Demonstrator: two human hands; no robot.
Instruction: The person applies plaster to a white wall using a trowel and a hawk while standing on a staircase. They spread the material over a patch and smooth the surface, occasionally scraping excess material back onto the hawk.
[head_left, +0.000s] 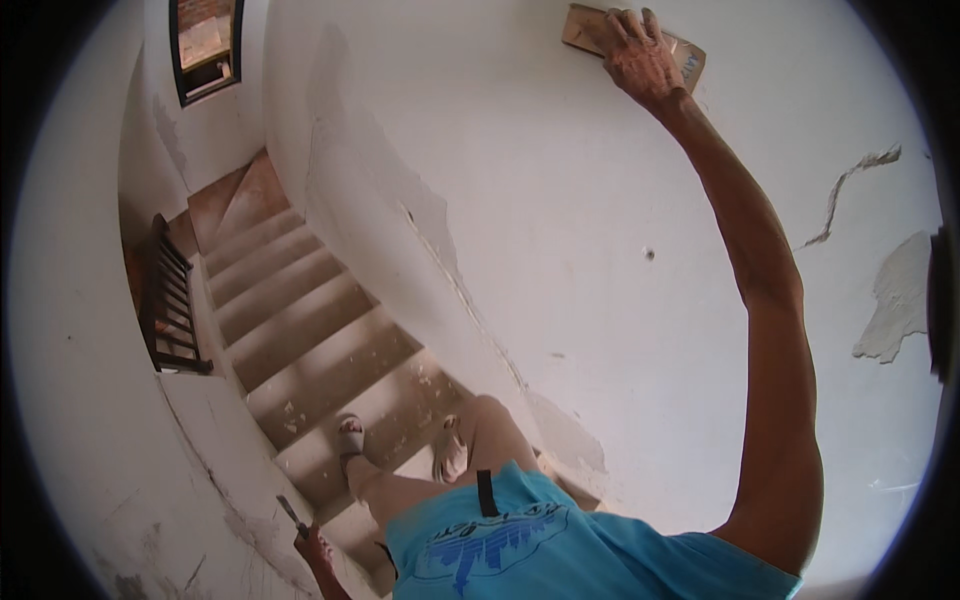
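My right hand [645, 65] is stretched high against the white wall [560, 220]. Its dusty fingers spread over a flat brown sanding block [688, 62], pressing it to the surface. Printing shows on the block's near end; its face against the wall is hidden. Low on the left, my left hand [314, 550] is closed round a small scraper [290, 512] whose narrow end points up. Most of the scraper's handle is hidden in the fist.
Concrete stairs [300, 330] descend ahead, spotted with white flecks; my sandalled feet stand on them. A dark railing [172, 300] and a low wall [200, 420] border the left. Grey bare patches, a crack [835, 195] and a small hole [648, 254] mark the wall. A window [207, 45] is far left.
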